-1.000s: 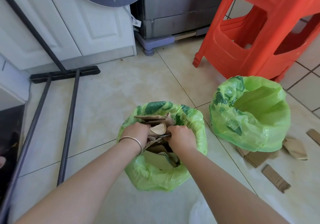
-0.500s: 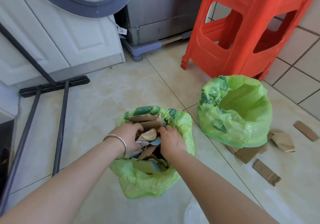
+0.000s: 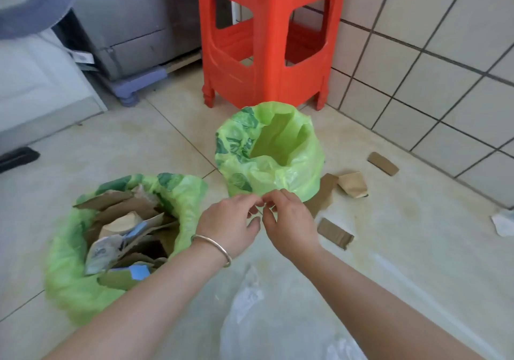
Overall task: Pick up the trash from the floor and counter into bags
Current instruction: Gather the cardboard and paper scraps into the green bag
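Note:
A green bag [image 3: 69, 290] stuffed with cardboard scraps [image 3: 122, 212] and blue-white wrappers stands on the floor at lower left. A second green bag [image 3: 294, 170] stands open in the middle, and its inside looks empty. My left hand [image 3: 230, 220] and my right hand [image 3: 289, 220] meet just in front of that bag's lower wall, fingers loosely curled and fingertips touching. I see nothing held in either. Brown cardboard pieces lie on the tiles: a strip [image 3: 335, 233] by my right hand, a folded piece [image 3: 353, 184] and a far strip [image 3: 382, 163].
A red plastic stool [image 3: 267, 40] stands behind the bags, beside a grey washing machine [image 3: 133, 26] and a white cabinet [image 3: 41, 81]. A tiled wall [image 3: 445, 54] closes the right side. Crumpled white paper [image 3: 503, 222] lies at far right; a clear plastic bag [image 3: 267, 318] lies near me.
Both hands have come out of the stuffed bag and moved right, in front of the second bag. The view has swung to the right.

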`<state>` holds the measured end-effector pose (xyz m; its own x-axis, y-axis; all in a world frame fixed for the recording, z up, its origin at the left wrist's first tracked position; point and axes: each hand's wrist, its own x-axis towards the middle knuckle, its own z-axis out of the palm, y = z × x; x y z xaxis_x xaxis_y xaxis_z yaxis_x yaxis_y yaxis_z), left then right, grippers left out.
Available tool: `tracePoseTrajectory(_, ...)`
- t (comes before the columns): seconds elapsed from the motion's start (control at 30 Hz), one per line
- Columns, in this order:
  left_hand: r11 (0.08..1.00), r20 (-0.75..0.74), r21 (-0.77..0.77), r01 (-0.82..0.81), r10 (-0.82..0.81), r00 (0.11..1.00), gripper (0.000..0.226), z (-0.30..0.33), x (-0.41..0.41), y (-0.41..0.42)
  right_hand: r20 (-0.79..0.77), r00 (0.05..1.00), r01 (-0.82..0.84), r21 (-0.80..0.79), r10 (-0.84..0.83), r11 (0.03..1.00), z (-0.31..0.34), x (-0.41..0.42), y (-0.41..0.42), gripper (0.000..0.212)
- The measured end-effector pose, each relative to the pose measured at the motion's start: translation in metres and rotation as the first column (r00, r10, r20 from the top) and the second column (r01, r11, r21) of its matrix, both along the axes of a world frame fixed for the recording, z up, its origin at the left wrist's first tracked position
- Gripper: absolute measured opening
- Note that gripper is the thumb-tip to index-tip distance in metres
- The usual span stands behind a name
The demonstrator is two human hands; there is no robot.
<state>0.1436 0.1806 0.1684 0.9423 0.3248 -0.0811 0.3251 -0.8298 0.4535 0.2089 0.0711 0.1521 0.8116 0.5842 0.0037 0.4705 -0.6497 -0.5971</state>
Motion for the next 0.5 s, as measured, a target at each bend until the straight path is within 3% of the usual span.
tracePoseTrajectory(0.27, 0.970, -0.292, -0.216, -0.115, 0.048, 0.955, 0.032, -0.048, 0.089, -0.135, -0.205, 0.958, 0.168, -0.172, -0.202, 0.971, -0.015, 0.065, -0.177, 0.027)
tracePoseTrajectory(0.4, 0.959, -0.439, -0.166, -0.230, 0.137, 0.888, 0.039, -0.059, 0.115, -0.168, -0.303, 0.918, 0.180, -0.256, -0.256, 0.950, -0.014, 0.084, -0.243, 0.030)
tracePoseTrajectory(0.5, 0.960, -0.457, -0.125, -0.250, 0.168, 0.874, 0.038, -0.066, 0.135, -0.170, -0.344, 0.901, 0.145, -0.332, -0.263, 0.932, -0.024, 0.096, -0.256, 0.030)
